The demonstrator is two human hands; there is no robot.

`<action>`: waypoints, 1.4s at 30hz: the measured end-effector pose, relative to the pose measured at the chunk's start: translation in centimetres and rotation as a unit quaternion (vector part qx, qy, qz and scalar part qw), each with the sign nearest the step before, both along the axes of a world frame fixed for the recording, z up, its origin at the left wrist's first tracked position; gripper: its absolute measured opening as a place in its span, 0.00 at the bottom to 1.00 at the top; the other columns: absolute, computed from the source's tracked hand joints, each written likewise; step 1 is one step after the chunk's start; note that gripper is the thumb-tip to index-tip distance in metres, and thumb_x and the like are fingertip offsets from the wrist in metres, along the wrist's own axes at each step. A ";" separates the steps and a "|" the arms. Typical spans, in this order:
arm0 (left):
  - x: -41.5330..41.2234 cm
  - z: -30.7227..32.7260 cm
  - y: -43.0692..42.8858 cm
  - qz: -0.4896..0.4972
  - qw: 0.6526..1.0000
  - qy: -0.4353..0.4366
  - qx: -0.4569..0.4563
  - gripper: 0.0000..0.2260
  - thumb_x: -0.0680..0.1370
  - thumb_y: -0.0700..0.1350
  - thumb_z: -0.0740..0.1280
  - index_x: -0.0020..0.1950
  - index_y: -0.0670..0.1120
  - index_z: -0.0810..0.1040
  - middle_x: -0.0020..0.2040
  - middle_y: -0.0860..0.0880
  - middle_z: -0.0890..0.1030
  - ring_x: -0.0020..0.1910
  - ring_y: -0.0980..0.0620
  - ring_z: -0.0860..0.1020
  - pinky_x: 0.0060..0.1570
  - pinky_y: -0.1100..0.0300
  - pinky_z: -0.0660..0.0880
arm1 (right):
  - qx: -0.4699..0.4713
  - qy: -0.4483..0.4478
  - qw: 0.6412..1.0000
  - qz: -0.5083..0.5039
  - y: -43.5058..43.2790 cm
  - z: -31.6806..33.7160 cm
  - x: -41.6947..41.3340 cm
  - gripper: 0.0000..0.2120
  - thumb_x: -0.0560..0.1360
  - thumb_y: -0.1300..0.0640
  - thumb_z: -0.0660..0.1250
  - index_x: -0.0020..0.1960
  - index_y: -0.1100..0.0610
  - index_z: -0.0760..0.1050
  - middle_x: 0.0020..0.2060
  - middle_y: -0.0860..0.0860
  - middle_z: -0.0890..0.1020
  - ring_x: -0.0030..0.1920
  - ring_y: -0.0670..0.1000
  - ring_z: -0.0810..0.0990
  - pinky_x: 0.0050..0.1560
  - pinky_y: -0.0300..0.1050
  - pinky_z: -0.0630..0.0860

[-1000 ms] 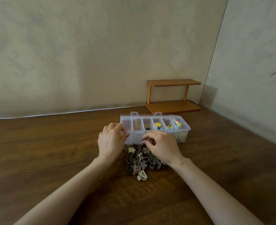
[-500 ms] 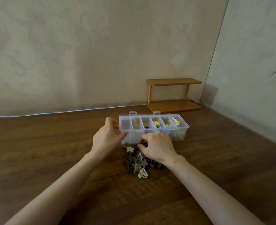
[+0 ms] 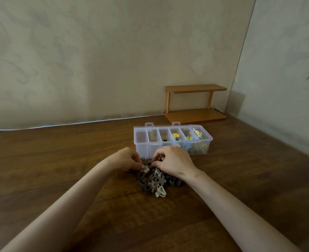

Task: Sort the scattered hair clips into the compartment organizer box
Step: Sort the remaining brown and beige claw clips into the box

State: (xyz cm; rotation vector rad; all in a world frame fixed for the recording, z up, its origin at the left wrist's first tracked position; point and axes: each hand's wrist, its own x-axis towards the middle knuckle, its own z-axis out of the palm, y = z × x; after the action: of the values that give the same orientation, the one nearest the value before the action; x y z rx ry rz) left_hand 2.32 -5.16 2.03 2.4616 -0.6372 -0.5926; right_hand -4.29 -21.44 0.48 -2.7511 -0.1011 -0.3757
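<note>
Our left hand [image 3: 126, 160] pinches a cream flower-shaped hair clip [image 3: 144, 169] from the heap of brown and beige plastic hair clips [image 3: 155, 180], just before the clear plastic compartment organizer box [image 3: 141, 148] toward the dark wooden surface's [image 3: 59, 160] far edge. Our right hand [image 3: 175, 161] curls its fingers [image 3: 156, 158] into the heap; we cannot tell whether they hold anything.

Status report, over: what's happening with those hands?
Left hand pinching cream clip at clip pile. Right hand curled over pile, grip unclear. Organizer box open behind, unobstructed.

One wide-angle camera, worn on the head, looks forward and down across the tabletop [image 3: 41, 170]; left hand [image 3: 125, 160] and right hand [image 3: 176, 160] sit near, mid-frame, wall [image 3: 95, 60] beyond them.
</note>
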 end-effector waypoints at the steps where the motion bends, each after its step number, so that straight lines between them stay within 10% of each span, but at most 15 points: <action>1: 0.0 0.0 -0.1 -0.002 1.000 -0.001 0.000 0.03 0.75 0.46 0.68 0.43 0.49 0.76 0.44 0.51 0.77 0.45 0.54 0.75 0.45 0.62 0.72 | 0.005 -0.002 1.000 -0.003 0.0 0.0 0.0 0.07 0.72 0.47 0.69 0.47 0.48 0.81 0.45 0.44 0.83 0.47 0.44 0.79 0.48 0.42 0.75; 25: -0.2 1.3 0.9 -0.070 0.995 0.004 0.068 0.06 0.76 0.46 0.66 0.40 0.48 0.75 0.37 0.53 0.77 0.37 0.58 0.73 0.40 0.66 0.69 | 0.083 -0.066 0.993 -0.044 -3.2 0.7 -1.4 0.03 0.72 0.51 0.71 0.42 0.49 0.82 0.31 0.39 0.76 0.34 0.39 0.74 0.34 0.31 0.65; 37: -0.9 1.6 0.4 -0.086 0.996 -0.029 -0.010 0.04 0.77 0.44 0.65 0.42 0.49 0.75 0.40 0.54 0.76 0.37 0.60 0.74 0.33 0.70 0.70 | -0.038 0.040 0.998 0.000 -1.3 0.6 -0.7 0.14 0.75 0.44 0.65 0.59 0.45 0.79 0.53 0.44 0.82 0.57 0.48 0.76 0.50 0.44 0.72; 42: -1.0 1.2 0.1 -0.086 0.996 -0.026 -0.008 0.03 0.77 0.44 0.65 0.43 0.48 0.75 0.41 0.52 0.78 0.38 0.58 0.76 0.38 0.67 0.74 | -0.010 0.046 0.999 -0.004 -1.4 1.2 -0.8 0.08 0.71 0.46 0.71 0.48 0.47 0.78 0.37 0.40 0.75 0.45 0.44 0.76 0.39 0.40 0.68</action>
State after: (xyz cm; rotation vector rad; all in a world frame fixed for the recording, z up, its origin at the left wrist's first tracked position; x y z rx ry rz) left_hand 1.29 -5.11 3.23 2.4294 -0.8788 -0.5884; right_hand -5.05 -22.79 1.71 -2.7845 -0.0717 -0.2500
